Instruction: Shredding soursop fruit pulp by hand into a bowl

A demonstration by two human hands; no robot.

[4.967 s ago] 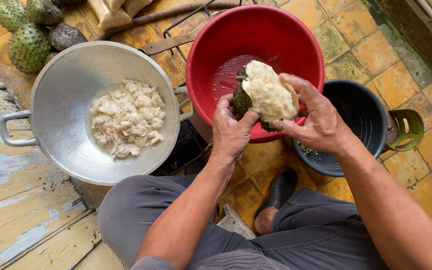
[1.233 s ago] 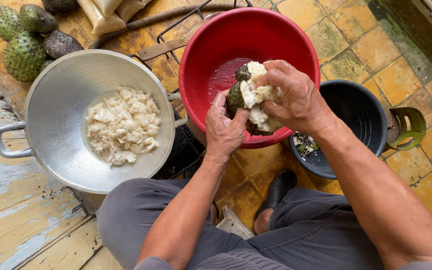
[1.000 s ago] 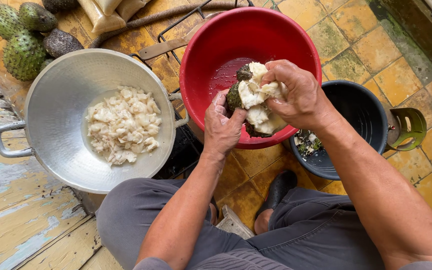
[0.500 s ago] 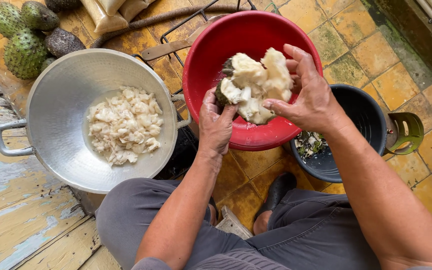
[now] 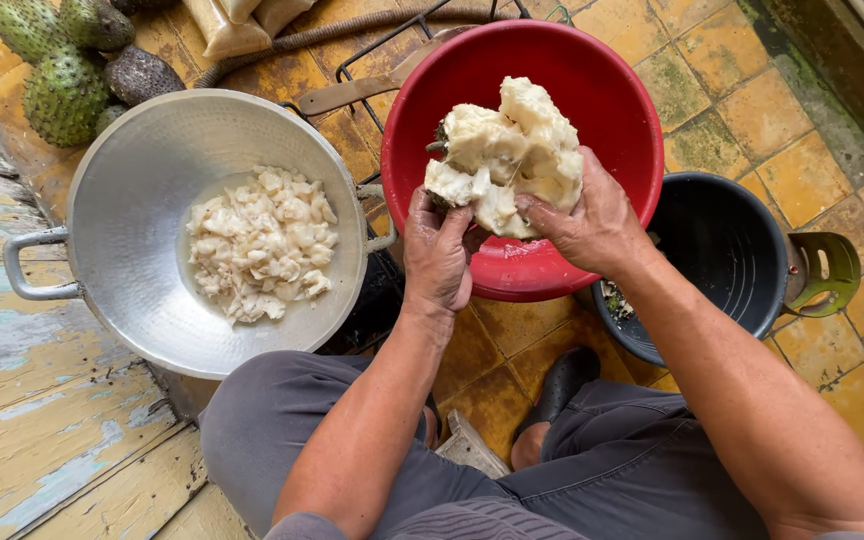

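Metal pan (image 5: 152,330): at nine o'clock, two handles, white fruit pulp (image 5: 257,243) heaped inside.
Spiky green fruits (image 5: 62,85): at eleven o'clock, clustered on the floor.
Dark bucket (image 5: 727,250): at three o'clock, green handle (image 5: 824,275).
Floor tiles (image 5: 752,110): yellow, worn.
Painted boards (image 5: 22,420): at eight o'clock, peeling.

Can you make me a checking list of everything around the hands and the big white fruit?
Surface: yellow tiled floor, worn painted wooden boards on the left.
Job's things: white fruit flesh held over a red basin; metal pan holding white fruit pieces.
Clutter: spiky green fruits at top left; dark bucket with scraps inside.
Grippers: left hand and right hand both grip the flesh.
Cables: a hose-like line at the top.
Surroundings: nothing seen beyond the floor and a wall edge.
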